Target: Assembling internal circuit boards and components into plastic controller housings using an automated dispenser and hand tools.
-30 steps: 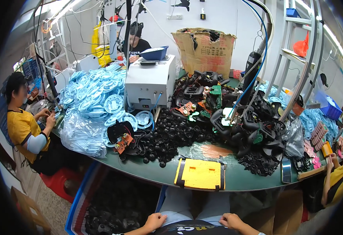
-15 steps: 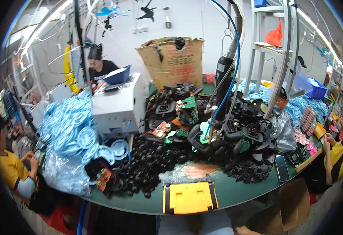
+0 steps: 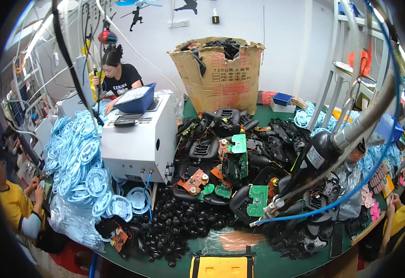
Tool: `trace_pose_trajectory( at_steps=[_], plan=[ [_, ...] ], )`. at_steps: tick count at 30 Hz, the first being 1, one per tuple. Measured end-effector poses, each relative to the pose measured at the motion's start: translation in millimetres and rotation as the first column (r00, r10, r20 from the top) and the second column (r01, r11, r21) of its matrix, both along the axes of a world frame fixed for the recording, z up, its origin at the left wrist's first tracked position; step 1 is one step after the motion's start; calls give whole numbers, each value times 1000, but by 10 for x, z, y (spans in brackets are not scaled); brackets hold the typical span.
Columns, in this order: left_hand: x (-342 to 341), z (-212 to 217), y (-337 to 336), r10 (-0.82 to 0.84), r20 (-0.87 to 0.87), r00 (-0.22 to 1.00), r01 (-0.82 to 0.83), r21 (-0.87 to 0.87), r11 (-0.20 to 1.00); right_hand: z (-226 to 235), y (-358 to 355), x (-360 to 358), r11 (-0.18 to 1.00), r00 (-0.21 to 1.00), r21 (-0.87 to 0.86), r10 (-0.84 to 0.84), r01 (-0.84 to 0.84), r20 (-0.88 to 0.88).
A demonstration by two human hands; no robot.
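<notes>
Neither of my hands shows in the head view. Nearest to me, at the bottom edge, lies a yellow fixture pad [image 3: 222, 268] on the green table [image 3: 276, 262]. Just beyond it is a heap of small black round parts [image 3: 174, 227]. Black plastic housings with green circuit boards [image 3: 239, 162] and loose wires are piled in the middle. A hanging power tool [image 3: 306, 164] with a blue hose and grey cable slants down from the upper right over that pile.
A white machine box [image 3: 137, 139] stands left of centre with a blue tray on top. Blue coiled cables [image 3: 82, 167] are heaped at the left. A torn cardboard box [image 3: 221, 74] stands behind. Co-workers sit at the far back [image 3: 116, 78], left [image 3: 12, 204] and right [image 3: 397, 217].
The view has swung upward and toward the table. My hands, seen at the bottom edge one second ago, have dropped out of the picture.
</notes>
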State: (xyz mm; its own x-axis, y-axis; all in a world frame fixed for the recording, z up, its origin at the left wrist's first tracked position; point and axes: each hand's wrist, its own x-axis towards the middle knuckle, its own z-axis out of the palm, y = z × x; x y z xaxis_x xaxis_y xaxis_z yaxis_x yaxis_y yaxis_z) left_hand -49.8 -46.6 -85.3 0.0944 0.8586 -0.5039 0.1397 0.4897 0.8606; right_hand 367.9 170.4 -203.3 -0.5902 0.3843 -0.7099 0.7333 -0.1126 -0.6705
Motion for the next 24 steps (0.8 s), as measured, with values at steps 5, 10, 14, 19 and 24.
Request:
trace_pose_trajectory(
  at_steps=[5, 10, 14, 19, 24],
  plan=[
    [-155, 93, -259, 59, -19, 998, -59, -48, 997, 270, 59, -253, 964, 962, 51, 264, -261, -74],
    [31, 136, -1165, 76, -1, 997, -75, -158, 985, 695, -544, -73, 882, 875, 50, 470, -468, -112],
    [-183, 125, -1404, -38, 77, 996, 52, -186, 981, 1484, -683, -90, 760, 753, 113, 649, -640, -106],
    [205, 2254, -1126, -57, 244, 968, -123, 663, 738, 3881, -1014, -472, 853, 576, 454, 512, -257, -637],
    [1105, 3426, -1292, -401, 411, 819, -33, 732, 681, 4904, -2038, -571, 951, 178, 243, 277, -189, -944]
  ],
)
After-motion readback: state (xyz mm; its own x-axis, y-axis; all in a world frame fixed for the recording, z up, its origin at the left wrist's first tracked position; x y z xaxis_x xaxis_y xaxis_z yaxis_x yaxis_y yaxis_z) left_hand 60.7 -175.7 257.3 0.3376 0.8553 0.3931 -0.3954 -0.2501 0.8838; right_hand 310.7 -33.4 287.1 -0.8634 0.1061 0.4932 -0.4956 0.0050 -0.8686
